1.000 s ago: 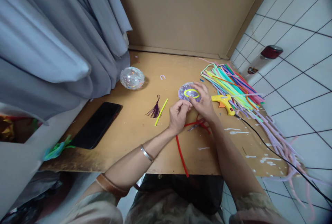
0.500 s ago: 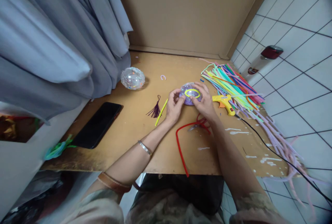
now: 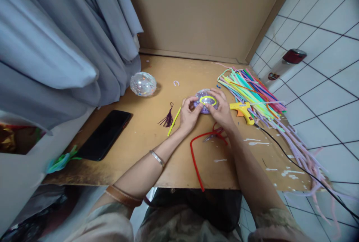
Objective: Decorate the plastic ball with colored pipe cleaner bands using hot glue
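A round purple ball-like ornament (image 3: 202, 93) with a clear middle is held between my two hands. On its upper face lies a yellow pipe cleaner ring (image 3: 208, 97). My left hand (image 3: 190, 113) grips the ornament's left side, thumb against the ring's lower edge. My right hand (image 3: 220, 106) wraps the right side, with its thumb pressing near the ring too. A loose yellow pipe cleaner (image 3: 174, 122) lies beside my left hand, partly hidden by it. Just right of my right hand lies a yellow glue gun (image 3: 241, 110).
A bundle of coloured pipe cleaners (image 3: 249, 89) lies at the right. A red pipe cleaner (image 3: 193, 156) and scissors (image 3: 210, 136) lie near my right forearm. Leftward are a dark tassel (image 3: 168, 118), a clear ball (image 3: 143, 84) and a black phone (image 3: 105, 135). The glue gun's cord (image 3: 297, 168) trails right.
My left thumb has shifted slightly toward the ring on the ornament. Both hands otherwise keep their hold in the same place.
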The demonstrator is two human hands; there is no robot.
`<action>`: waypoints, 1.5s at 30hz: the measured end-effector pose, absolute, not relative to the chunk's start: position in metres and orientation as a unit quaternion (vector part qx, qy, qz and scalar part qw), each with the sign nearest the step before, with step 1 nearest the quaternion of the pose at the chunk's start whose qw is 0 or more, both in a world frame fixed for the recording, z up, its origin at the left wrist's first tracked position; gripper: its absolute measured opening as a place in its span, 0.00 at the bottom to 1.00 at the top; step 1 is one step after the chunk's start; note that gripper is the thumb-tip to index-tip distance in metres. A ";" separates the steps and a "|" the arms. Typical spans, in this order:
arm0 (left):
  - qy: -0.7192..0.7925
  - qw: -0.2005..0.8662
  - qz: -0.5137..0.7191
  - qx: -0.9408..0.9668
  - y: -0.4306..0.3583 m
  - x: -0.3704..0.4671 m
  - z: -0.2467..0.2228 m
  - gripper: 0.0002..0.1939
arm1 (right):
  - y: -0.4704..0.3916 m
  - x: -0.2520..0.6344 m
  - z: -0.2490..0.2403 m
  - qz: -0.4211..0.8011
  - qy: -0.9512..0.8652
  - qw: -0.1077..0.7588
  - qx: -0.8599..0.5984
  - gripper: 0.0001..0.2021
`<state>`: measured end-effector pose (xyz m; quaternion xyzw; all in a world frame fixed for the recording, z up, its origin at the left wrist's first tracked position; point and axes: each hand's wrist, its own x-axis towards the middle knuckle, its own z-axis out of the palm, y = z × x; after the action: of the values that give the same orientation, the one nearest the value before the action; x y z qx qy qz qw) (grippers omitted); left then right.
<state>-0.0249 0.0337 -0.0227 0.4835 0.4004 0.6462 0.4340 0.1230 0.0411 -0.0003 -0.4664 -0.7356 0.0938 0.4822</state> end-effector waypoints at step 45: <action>0.335 0.550 0.579 0.500 0.063 -0.032 -0.046 0.38 | 0.057 0.135 -0.027 0.198 -0.634 0.570 -0.483 0.26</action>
<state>-0.0322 0.0634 -0.0458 0.4999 0.3349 0.5790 0.5502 0.1355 0.0571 -0.0265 -0.4832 -0.6345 0.1977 0.5700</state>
